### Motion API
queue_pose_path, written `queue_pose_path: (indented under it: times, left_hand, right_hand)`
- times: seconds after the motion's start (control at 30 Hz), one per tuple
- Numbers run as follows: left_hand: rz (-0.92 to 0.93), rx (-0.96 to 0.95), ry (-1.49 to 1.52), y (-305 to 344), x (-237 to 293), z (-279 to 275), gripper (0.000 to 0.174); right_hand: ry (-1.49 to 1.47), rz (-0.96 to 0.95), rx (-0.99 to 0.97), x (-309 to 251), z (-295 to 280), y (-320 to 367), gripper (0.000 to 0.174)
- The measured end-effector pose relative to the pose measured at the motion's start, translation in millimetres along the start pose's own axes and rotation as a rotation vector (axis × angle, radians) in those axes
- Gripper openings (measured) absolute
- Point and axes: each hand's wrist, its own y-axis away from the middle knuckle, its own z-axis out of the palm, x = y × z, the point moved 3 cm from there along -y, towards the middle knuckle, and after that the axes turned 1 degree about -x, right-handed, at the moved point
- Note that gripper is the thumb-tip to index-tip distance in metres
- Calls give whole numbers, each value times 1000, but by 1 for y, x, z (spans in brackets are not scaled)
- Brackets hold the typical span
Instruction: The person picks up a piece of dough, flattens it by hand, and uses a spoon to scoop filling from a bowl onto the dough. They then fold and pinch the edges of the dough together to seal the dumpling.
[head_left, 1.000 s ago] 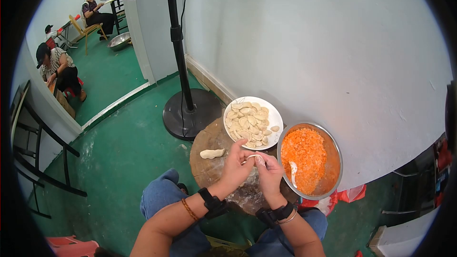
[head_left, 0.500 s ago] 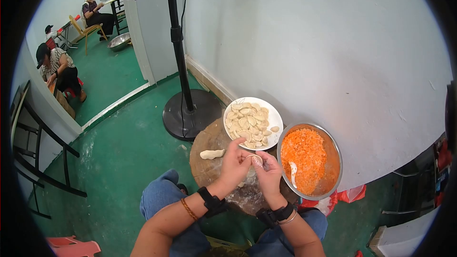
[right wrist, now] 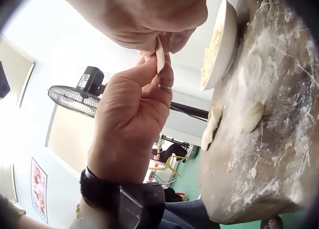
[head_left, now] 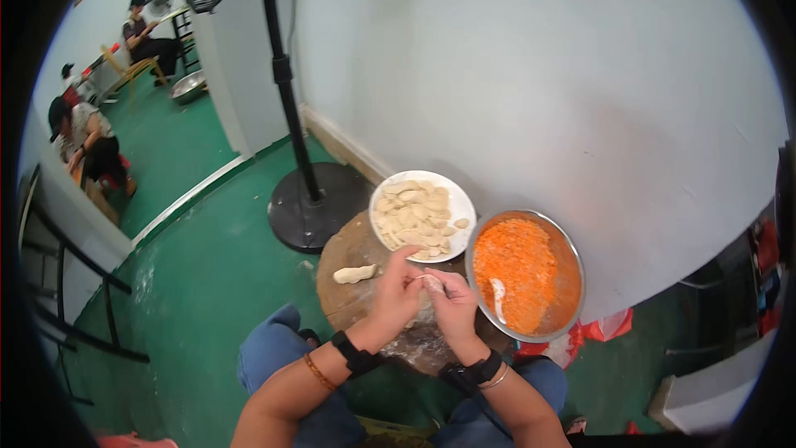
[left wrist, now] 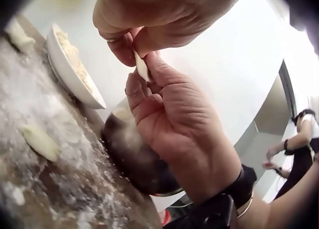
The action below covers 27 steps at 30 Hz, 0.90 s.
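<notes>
Both hands meet above a floured round wooden board [head_left: 344,241]. My left hand [head_left: 393,302] and my right hand [head_left: 455,312] pinch a small pale dough piece [left wrist: 142,68] between thumbs and fingers; it also shows edge-on in the right wrist view as a folded dough piece [right wrist: 160,55]. A dough roll [head_left: 355,274] lies on the board to the left, and another dough lump [right wrist: 253,117] rests on the flour below the hands. Beyond the hands stands a white plate of dumplings [head_left: 414,214]. To the right, a metal bowl [head_left: 572,282] holds orange filling [head_left: 518,265] with a white spoon [head_left: 497,299].
A black fan stand [head_left: 311,207] rises behind the board. At left is a dark chair [head_left: 108,315]. Red and white bags [head_left: 608,325] lie beyond the bowl, beside the wall [head_left: 531,75]. Several people sit past the doorway, with a metal basin [head_left: 189,87] on the floor.
The head view has shifted, so the surroundings appear further left. The dough piece, seen as a rounder shape before, now shows narrower between my fingers; both hands keep holding it.
</notes>
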Motion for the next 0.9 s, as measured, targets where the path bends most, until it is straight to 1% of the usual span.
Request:
queue_pose_path:
  times: [0.07,0.1,0.13,0.17,0.2,0.23,0.27,0.3,0.37,0.43,0.47,0.57,0.6,0.7,0.73,0.83,0.9]
  left_hand:
    - [-12,1,120,-1,-14,5,49]
    - [-20,-4,283,-1,-24,8,50]
    - [-61,-15,388,-2,-20,10,51]
    - [-67,-1,389,-2,-17,10,51]
    - [-121,1,382,-3,-16,9,51]
    - [-71,3,334,-4,-23,9,51]
    - [-51,34,304,-5,-22,8,51]
    - [-39,14,287,-6,-19,6,52]
    - [-5,-36,241,-7,-15,8,52]
    - [-1,-60,174,-4,-5,12,52]
    - [-3,-58,215,-5,-4,14,52]
    - [-80,-2,359,-5,3,20,53]
    - [-142,45,442,-5,8,24,53]
    - [-181,-6,527,-5,3,22,52]
    - [-138,-32,453,-8,6,18,52]
    - [70,-132,288,-19,18,10,47]
    - [79,-162,193,-24,22,8,42]
  right_hand:
    - [83,-36,6,-3,-3,0,16]
    - [64,-20,15,3,-4,1,16]
    - [43,22,1,-8,-4,0,17]
    - [16,-33,-4,-3,-4,-2,17]
    - [34,-15,12,-1,-5,-3,17]
    - [75,-40,8,-3,-6,-4,18]
    - [163,-105,14,-11,-6,-5,18]
    - [168,-99,39,-18,-3,-4,19]
    - [138,-40,6,-23,-6,-2,18]
    - [186,-118,12,-19,-12,-3,17]
    - [210,-161,7,-17,-16,-4,16]
    - [152,-182,67,-31,-16,-3,14]
    - [156,-194,84,-31,-16,-5,14]
    - [86,-132,89,-35,-13,-5,15]
    - [101,-144,61,-39,-14,-7,15]
    - [149,-177,-33,-55,-17,-10,17]
    - [175,-198,-47,-55,-21,-16,17]
